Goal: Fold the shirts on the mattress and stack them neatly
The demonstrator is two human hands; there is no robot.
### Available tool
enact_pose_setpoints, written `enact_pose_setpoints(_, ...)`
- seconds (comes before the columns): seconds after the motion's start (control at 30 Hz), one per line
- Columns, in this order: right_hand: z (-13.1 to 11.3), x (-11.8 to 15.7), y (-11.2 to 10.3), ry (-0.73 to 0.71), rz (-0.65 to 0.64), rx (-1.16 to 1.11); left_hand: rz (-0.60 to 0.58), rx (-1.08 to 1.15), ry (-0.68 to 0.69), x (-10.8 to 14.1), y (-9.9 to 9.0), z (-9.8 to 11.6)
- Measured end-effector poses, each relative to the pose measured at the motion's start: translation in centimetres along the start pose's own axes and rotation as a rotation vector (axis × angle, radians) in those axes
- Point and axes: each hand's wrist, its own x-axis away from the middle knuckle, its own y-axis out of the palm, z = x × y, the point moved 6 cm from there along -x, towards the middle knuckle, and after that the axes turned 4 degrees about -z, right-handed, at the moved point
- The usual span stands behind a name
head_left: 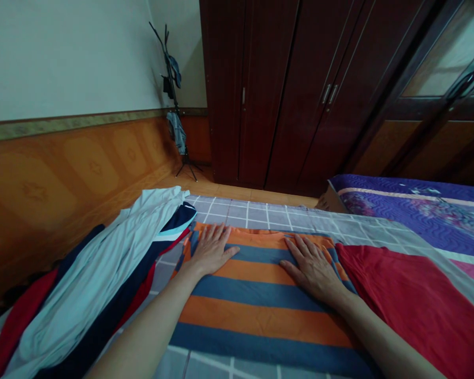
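Observation:
An orange and blue-grey striped shirt (256,316) lies spread out in front of me, its neckline at the far end. Flat on its upper left part rests my left hand (213,250), fingers stretched forward and thumb out to the side. My right hand (310,266) lies on the upper right part, fingers spread and nothing in them. Between the two hands, the stripes look mostly smooth. A red garment (414,300) lies against the shirt's right side. To the left is a heap of clothes with a pale mint garment (98,279) over navy and red ones.
Beneath the clothes is a grey sheet with a white grid (256,213). A purple patterned bedspread (411,205) is at the right. Beyond stand a dark red wardrobe (268,95) and a black coat rack (174,100) with items hung on it. A tiled wall (82,168) runs along the left.

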Motion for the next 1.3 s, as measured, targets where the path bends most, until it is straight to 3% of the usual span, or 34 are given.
enact_pose_setpoints(0.17, 0.0, 0.1, -0.3, 0.017, 0.013, -0.037, 0.055, -0.021, -0.041, -0.4, -0.2, -1.5)
enact_pose_setpoints(0.33, -0.7, 0.4, -0.8, -0.093, -0.039, -0.101, 0.069, -0.047, 0.044, 0.1, -0.7, -1.5)
enact_pose_setpoints(0.43, -0.4, 0.4, -0.7, -0.062, -0.063, -0.077, 0.051, -0.089, -0.093, 0.4, -1.3, -3.2)
enact_pose_setpoints(0.5, -0.1, 0.3, -0.8, -0.010, -0.040, -0.058, 0.124, -0.112, -0.192, 0.7, -2.3, -3.7)
enact_pose_setpoints(0.53, -0.2, 0.3, -0.9, -0.001, -0.025, -0.059, 0.167, -0.114, -0.190, 0.8, -2.9, -3.2)
enact_pose_setpoints(0.6, -1.0, 0.4, -1.3, -0.037, -0.003, -0.092, 0.212, -0.088, -0.050, 1.0, -3.4, -0.4)
enact_pose_setpoints(0.7, -3.2, 0.9, -1.9, -0.202, -0.035, -0.180, 0.150, 0.017, 0.306, 1.5, -2.5, 5.7)
enact_pose_setpoints(0.8, -5.0, 1.3, -2.0, -0.337, -0.150, -0.222, 0.110, 0.099, 0.422, 1.9, -1.3, 9.1)
enact_pose_setpoints(0.93, -4.8, 1.2, -1.9, -0.278, -0.180, -0.205, 0.093, 0.172, 0.345, 2.0, -1.0, 8.6)
enact_pose_setpoints(1.1, -4.9, 1.6, -1.7, -0.345, -0.186, -0.226, -0.076, 0.185, 0.488, 2.8, -1.0, 8.3)
enact_pose_setpoints(1.3, -3.1, 0.7, -1.2, -0.189, -0.135, -0.175, 0.132, 0.194, 0.259, 1.8, -1.4, 6.5)
